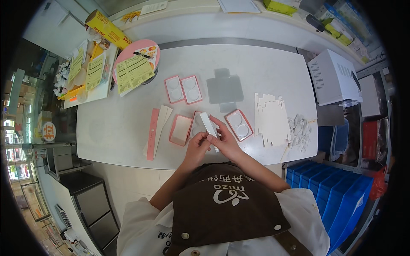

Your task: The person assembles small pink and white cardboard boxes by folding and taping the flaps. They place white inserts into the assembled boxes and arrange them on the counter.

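Both hands hold a long, narrow white card strip (pixel 206 122) above the white table. My left hand (pixel 197 149) pinches its near part, and my right hand (pixel 226 144) wraps round its right side. Behind the strip, a pink-edged box (pixel 195 128) with round wells is partly hidden. To its left lies a pink-edged box (pixel 180 130) with a plain pale inside; to its right, a tilted box (pixel 239 125) shows two round wells. Two more such boxes (pixel 174 88) lie farther back, side by side. Left of the hands are pink strips (pixel 152 134) and cream strips (pixel 163 121).
A grey translucent flat sheet (pixel 225 88) lies at the back. On the right are stacked cream card blanks (pixel 273 121) and a crumpled whitish pile (pixel 300 131). A pink round stand (pixel 124 53) bears papers at the back left. Blue crates (pixel 329 185) stand at the right.
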The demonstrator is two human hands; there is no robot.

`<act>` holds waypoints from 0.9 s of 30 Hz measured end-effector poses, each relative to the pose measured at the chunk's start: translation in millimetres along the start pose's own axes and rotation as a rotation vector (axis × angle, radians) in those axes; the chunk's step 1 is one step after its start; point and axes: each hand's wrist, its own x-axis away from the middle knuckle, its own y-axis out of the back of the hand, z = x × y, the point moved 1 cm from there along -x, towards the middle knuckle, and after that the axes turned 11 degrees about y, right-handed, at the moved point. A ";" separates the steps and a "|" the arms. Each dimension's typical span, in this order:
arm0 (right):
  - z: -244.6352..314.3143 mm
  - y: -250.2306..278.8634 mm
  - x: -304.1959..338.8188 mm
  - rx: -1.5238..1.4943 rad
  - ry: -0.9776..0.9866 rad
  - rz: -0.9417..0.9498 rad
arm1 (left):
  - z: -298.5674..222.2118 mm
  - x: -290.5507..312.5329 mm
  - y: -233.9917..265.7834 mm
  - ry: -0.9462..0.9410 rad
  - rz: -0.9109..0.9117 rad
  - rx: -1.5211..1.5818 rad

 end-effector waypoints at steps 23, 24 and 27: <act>-49.5 61.3 36.8 0.725 -0.138 0.086 | -3.1 -8.6 104.0 0.073 -0.101 0.281; -52.8 59.3 40.7 0.768 -0.149 0.119 | 2.4 -6.5 118.1 0.105 -0.102 0.291; -43.2 46.7 37.1 0.968 -0.038 0.184 | 15.2 -4.9 138.8 0.206 -0.030 0.280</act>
